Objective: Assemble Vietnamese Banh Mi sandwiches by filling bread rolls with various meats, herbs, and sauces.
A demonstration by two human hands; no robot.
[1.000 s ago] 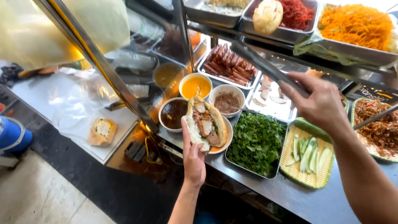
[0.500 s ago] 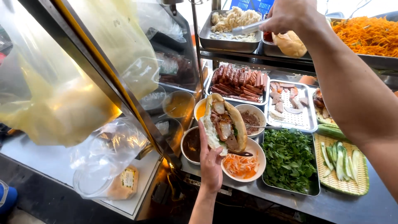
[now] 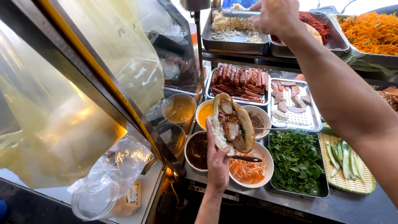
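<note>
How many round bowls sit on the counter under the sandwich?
5, maybe more hidden. Orange sauce bowl and brown paste bowl behind the sandwich, dark sauce bowl, pickled carrot bowl, and a metal pot of orange liquid at left.

left hand [image 3: 218,159] holds filled baguette [image 3: 232,124]; right hand [image 3: 275,14] grips tongs [image 3: 240,13].

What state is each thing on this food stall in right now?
Sandwich roll: split open, filled with meat, held in left hand.
Metal tongs: gripped by right hand, over the shredded-filling tray.
Pickled carrot bowl: partly full, utensil resting in it.
Greens tray: full.
Orange sauce bowl: filled.
</note>
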